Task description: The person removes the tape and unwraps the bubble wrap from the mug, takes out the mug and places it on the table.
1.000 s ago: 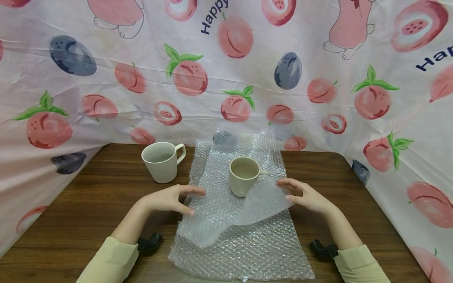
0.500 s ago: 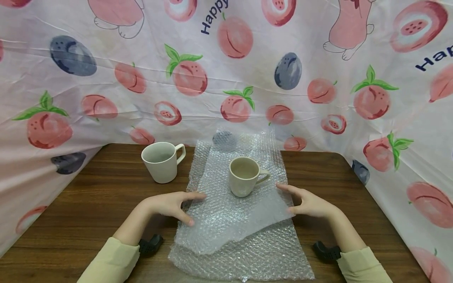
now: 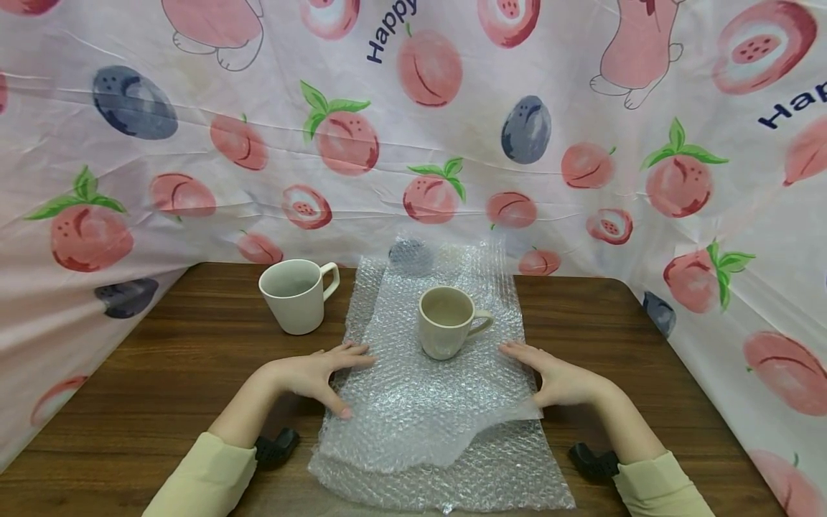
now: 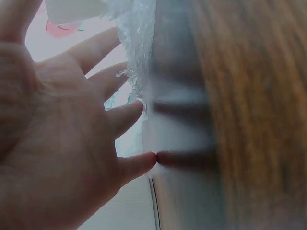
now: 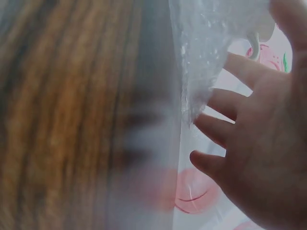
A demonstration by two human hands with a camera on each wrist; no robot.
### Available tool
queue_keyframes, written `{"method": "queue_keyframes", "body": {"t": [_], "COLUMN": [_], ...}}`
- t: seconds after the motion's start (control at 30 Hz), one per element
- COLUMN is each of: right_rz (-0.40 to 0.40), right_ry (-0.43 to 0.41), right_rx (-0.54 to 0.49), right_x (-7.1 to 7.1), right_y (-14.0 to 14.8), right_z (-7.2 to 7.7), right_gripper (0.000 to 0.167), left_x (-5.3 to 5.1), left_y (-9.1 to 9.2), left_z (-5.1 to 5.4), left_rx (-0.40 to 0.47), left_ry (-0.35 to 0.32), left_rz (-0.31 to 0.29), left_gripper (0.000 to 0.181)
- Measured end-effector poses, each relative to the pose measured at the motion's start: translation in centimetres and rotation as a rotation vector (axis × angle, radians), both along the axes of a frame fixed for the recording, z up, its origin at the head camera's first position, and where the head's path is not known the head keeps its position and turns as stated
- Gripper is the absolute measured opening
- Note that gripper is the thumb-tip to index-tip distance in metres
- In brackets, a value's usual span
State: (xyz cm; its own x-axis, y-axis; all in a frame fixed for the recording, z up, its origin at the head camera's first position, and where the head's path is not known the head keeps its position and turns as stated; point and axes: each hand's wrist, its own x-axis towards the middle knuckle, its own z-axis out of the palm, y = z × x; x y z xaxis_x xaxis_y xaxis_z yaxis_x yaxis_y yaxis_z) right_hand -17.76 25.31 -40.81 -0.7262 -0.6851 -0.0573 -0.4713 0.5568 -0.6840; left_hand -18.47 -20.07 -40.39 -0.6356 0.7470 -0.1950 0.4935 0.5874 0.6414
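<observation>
In the head view a beige mug stands upright on layered bubble wrap, its handle pointing right. My left hand lies at the left edge of the wrap, fingers spread, fingertips on or very near it. At the opposite edge, my right hand is spread in the same way, thumb by a loose corner of the upper sheet. The left wrist view shows the left hand's fingers extended along the bubble wrap. In the right wrist view, the right hand's fingertips meet the bubble wrap.
A white mug stands on the brown wooden table, left of the wrap. Behind the table hangs a fruit-print cloth, against which the wrap's far end leans. Black wrist devices sit below both hands.
The upper sheet's raised right part has come down toward me and lies flatter, uncovering the beige mug's handle. Both hands have shifted slightly toward me, and their fingers are spread wider. The mugs have stayed put.
</observation>
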Motion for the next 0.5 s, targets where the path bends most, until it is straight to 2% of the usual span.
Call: {"method": "queue_keyframes", "body": {"t": [0.17,0.5], "right_rz": [0.001,-0.013], "right_ry": [-0.010,-0.032], "right_rx": [0.025,0.139], "right_x": [0.24,0.69], "right_y": [-0.15,-0.54], "right_z": [0.03,0.17], "right_gripper": [0.104,0.111], "left_x": [0.04,0.23], "left_y": [-0.12,0.00], "left_z": [-0.03,-0.14], "left_rx": [-0.031,-0.077], "left_ry": [0.004,-0.020], "left_rz": [-0.003,-0.012], "left_gripper": [0.097,0.105]}}
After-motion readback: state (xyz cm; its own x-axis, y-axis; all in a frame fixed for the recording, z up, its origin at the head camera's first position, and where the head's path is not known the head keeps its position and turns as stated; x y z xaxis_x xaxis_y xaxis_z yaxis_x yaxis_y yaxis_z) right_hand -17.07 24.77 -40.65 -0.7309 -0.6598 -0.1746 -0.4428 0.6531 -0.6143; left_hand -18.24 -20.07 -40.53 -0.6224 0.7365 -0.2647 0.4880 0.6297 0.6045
